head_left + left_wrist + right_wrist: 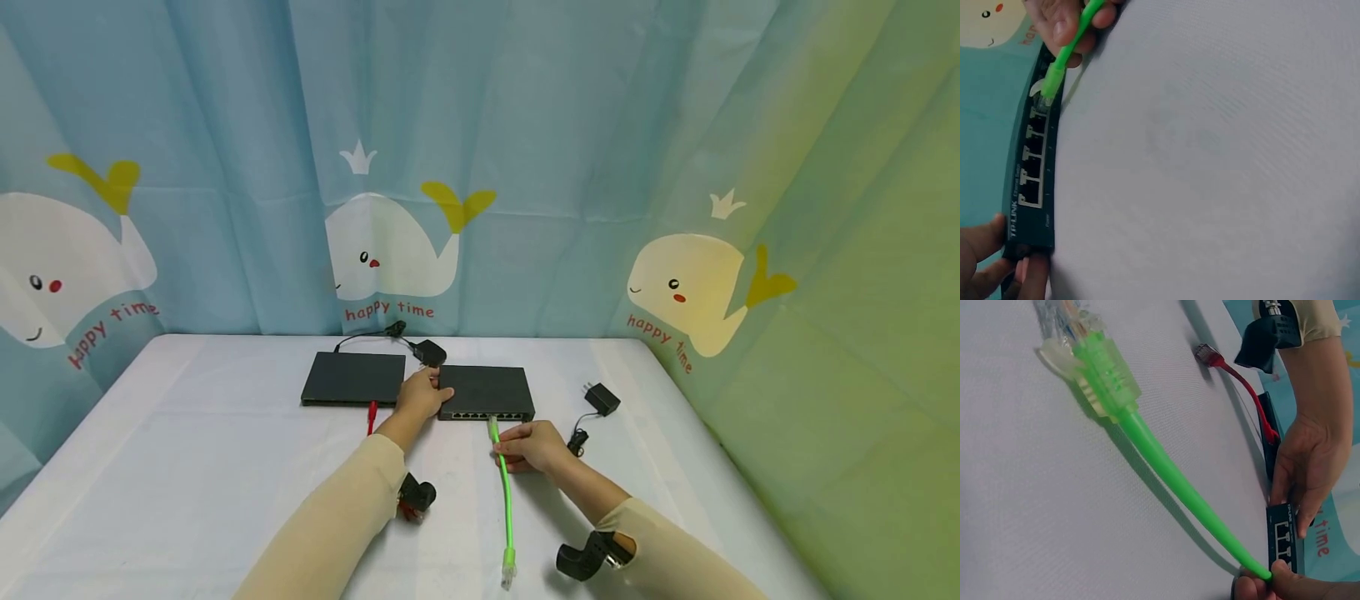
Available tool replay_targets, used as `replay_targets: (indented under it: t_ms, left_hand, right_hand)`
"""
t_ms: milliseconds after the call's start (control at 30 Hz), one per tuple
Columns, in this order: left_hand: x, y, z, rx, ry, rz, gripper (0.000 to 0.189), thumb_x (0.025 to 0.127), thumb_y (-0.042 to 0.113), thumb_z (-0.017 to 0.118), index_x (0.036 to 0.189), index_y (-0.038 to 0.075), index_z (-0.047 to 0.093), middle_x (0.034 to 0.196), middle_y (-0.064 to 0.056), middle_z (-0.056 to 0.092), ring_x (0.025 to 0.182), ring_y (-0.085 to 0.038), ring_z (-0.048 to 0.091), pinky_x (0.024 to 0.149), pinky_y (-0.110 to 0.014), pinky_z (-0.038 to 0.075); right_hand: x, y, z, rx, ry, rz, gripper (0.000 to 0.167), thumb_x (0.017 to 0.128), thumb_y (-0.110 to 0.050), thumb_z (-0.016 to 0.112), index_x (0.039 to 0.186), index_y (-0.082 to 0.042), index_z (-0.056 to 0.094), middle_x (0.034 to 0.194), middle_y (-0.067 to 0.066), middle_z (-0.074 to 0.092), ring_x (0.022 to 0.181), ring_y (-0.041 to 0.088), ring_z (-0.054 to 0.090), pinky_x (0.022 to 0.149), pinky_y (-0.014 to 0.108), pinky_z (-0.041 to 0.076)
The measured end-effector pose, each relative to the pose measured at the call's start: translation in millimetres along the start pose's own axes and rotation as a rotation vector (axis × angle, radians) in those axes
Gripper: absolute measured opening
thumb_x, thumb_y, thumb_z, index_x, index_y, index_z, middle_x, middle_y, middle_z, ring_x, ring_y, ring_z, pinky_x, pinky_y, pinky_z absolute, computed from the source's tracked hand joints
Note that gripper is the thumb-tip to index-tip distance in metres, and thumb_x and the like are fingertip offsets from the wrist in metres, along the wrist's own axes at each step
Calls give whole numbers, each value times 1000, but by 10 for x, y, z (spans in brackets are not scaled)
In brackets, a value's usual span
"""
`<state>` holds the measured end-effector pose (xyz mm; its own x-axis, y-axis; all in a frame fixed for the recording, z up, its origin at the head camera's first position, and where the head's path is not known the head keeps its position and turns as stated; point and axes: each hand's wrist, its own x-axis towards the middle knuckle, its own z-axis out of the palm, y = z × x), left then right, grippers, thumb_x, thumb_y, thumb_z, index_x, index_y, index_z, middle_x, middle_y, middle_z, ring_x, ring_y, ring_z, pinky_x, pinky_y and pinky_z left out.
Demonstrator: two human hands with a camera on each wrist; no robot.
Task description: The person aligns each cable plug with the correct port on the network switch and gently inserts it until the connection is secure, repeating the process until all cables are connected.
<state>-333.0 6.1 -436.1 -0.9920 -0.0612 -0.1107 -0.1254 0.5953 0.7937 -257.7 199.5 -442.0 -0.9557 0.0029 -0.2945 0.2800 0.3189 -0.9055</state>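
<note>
A black TP-LINK network switch (485, 390) lies on the white table, its row of ports facing the person. My left hand (422, 393) grips the switch's left end, thumb on one face and fingers on the other in the left wrist view. With thumb and fingers, my right hand (534, 446) pinches a short green network cable (507, 500) close to its far plug. That far plug (1047, 94) is at one of the switch's ports; how deep it sits I cannot tell. The cable's other plug (1100, 375) points back toward the person, free on the table side.
Left of the switch lies another flat black box (354, 378), with a red network cable (372, 415) at its front. A black power adapter (430, 352) stands behind, between the boxes. Another adapter (602, 399) with a bundled cord lies at the right. A whale-print curtain (525, 167) hangs behind.
</note>
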Motion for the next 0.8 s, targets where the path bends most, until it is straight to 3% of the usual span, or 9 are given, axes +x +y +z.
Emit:
replay_targets:
  t_ms: [133, 267, 433, 633, 800]
  left_hand:
    - [-1, 58, -11, 32, 0, -1, 52, 95, 27, 66, 139, 3, 53, 131, -15, 62, 123, -32, 57, 102, -45, 47]
    - [-40, 68, 61, 34, 71, 23, 56, 94, 30, 68, 139, 0, 53, 131, -17, 62, 120, -34, 58, 99, -46, 50]
    - [-86, 35, 133, -58, 140, 47, 54, 90, 22, 73, 137, 2, 56, 127, -18, 64, 118, -34, 59, 98, -46, 51]
    - [-94, -2, 107, -139, 125, 64, 53, 90, 17, 73, 138, 2, 55, 129, -19, 62, 123, -37, 53, 103, -47, 46]
    - [-95, -19, 88, -137, 97, 51, 54, 91, 18, 72, 141, 5, 54, 131, -17, 61, 123, -34, 55, 102, -45, 47]
  right_hand:
    - [1, 11, -17, 12, -11, -9, 19, 86, -2, 73, 102, 9, 71, 75, 7, 73, 60, 11, 67, 58, 27, 59]
    - [2, 33, -28, 17, -27, -18, 19, 87, -2, 73, 102, 10, 70, 75, 6, 73, 60, 10, 67, 59, 28, 60]
    - [5, 49, -13, 44, -14, -33, 18, 87, 0, 72, 101, 11, 70, 76, 10, 74, 60, 11, 68, 58, 27, 59]
    - [26, 46, 26, 81, 19, -45, 15, 86, 4, 71, 97, 14, 70, 73, 13, 73, 59, 13, 69, 55, 24, 58]
    - [55, 41, 49, 79, 33, -39, 12, 86, 5, 70, 94, 14, 70, 70, 11, 72, 56, 13, 68, 53, 24, 57]
